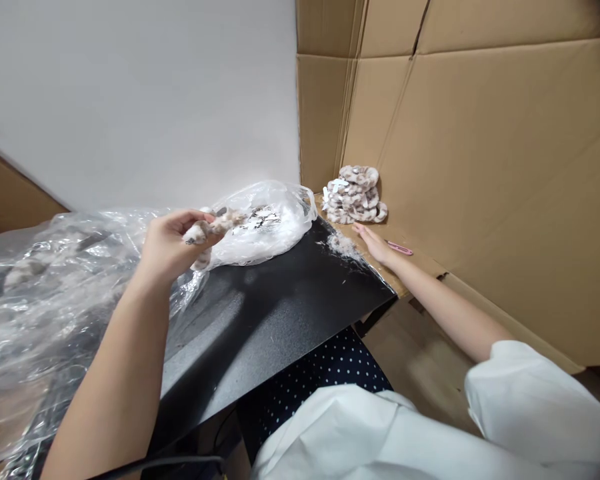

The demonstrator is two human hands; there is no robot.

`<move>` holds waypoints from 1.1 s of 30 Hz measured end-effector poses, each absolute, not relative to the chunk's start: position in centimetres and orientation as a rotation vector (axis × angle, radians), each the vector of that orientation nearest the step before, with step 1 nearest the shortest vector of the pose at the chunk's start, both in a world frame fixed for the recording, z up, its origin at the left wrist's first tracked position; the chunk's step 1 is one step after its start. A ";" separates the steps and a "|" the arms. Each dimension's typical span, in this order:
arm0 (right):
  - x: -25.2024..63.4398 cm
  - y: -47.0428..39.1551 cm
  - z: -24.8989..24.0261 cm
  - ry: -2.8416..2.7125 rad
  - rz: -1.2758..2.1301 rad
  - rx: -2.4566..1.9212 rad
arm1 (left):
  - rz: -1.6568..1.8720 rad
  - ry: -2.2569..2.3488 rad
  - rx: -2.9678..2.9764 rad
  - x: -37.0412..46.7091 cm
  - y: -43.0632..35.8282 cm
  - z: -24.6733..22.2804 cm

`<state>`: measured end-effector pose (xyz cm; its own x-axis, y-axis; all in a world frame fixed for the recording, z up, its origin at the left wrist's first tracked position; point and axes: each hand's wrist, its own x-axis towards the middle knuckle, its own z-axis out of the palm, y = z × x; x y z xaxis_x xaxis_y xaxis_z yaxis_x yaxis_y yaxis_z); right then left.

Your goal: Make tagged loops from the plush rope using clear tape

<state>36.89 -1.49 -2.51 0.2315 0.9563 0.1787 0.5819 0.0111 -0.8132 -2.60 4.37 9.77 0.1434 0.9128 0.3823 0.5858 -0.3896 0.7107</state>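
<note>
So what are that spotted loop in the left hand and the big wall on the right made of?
The spotted loop in the left hand: probably plush fake fur, soft and matte, judging by its fuzzy surface. The wall: brown cardboard, dull, with visible folds.

The single head view is looking forward and steeply down from the wearer's eyes, taking in both hands [167, 243] [373, 245] at close range. It is facing the corner of the counter [260, 313], with the wall [140, 100] and cardboard [505, 167] standing behind, and is sharing nothing with another view.
</note>
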 end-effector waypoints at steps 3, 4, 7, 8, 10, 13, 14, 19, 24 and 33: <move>37.5 -2.8 -1.3 -1.461 0.452 -1.641 | 1.132 1.422 2.055 -2.6 4.2 9.9; 37.6 -3.6 -0.9 -1.499 0.434 -1.672 | 1.136 1.423 2.054 -2.6 4.1 10.0; 37.5 -6.7 0.2 -1.651 0.724 -1.854 | 1.148 1.436 2.046 -2.6 4.0 10.0; 37.3 -7.8 0.4 -1.685 0.922 -1.905 | 1.149 1.439 2.046 -2.6 4.1 10.0; 36.8 -9.4 0.5 -1.697 1.299 -1.959 | 1.147 1.439 2.047 -2.6 4.1 9.9; 35.7 -10.0 0.1 -1.699 1.484 -2.025 | 1.143 1.437 2.039 -2.5 4.1 9.8; 35.4 -9.7 -0.1 -1.714 1.432 -2.059 | 1.137 1.434 2.036 -2.4 4.1 9.7; 33.8 -6.0 -0.4 -1.773 1.068 -2.161 | 1.132 1.437 2.029 -2.5 4.2 9.6; 33.1 -3.2 -0.1 -1.796 0.926 -2.136 | 1.130 1.441 2.019 -2.6 4.1 9.8; 34.7 -4.6 3.0 -1.746 0.946 -2.013 | 1.168 1.429 2.018 -2.9 3.9 10.2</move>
